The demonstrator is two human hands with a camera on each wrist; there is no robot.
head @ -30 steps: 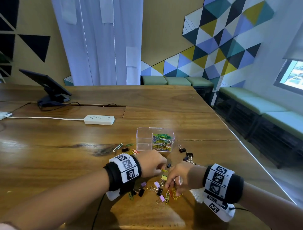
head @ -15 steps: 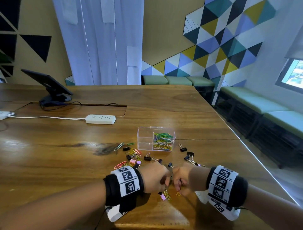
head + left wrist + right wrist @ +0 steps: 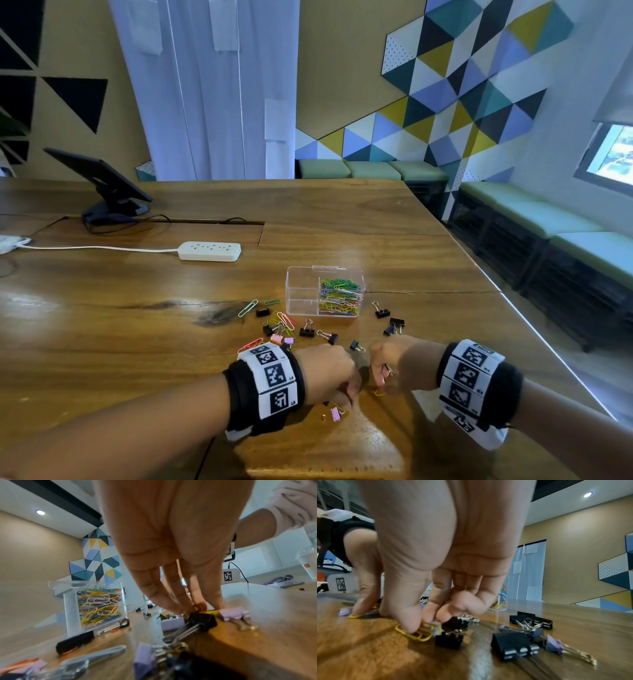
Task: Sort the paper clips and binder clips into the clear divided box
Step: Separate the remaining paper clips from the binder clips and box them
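In the head view, both hands sit knuckles-up at the lower centre of the frame, nearly touching each other over the wooden table (image 3: 102,325). The left hand (image 3: 327,371) has its fingers curled downward; a pink binder clip (image 3: 335,414) lies just below it. The right hand (image 3: 394,366) is likewise curled, with a yellow paper clip (image 3: 379,393) showing at its fingertips. Above the hands, at frame centre, stands the clear divided box (image 3: 301,291); its right compartment is packed with coloured paper clips (image 3: 340,296), and its left one looks bare. Loose binder clips and paper clips lie scattered between the box and the hands. A white power strip (image 3: 209,251) lies further up and to the left.

In the left wrist view, the left hand's fingers (image 3: 154,595) point down to the table and close together on something small at their tips; what they pinch cannot be made out. A black binder clip (image 3: 202,620) lies just beneath the fingertips, with a lilac binder clip (image 3: 233,613) right of it. The box stands at middle left.

In the right wrist view, the right hand's thumb and fingers (image 3: 409,618) pinch the yellow paper clip against the table at lower centre left. A small black binder clip lies just right of it, with a larger black one (image 3: 510,643) further right.
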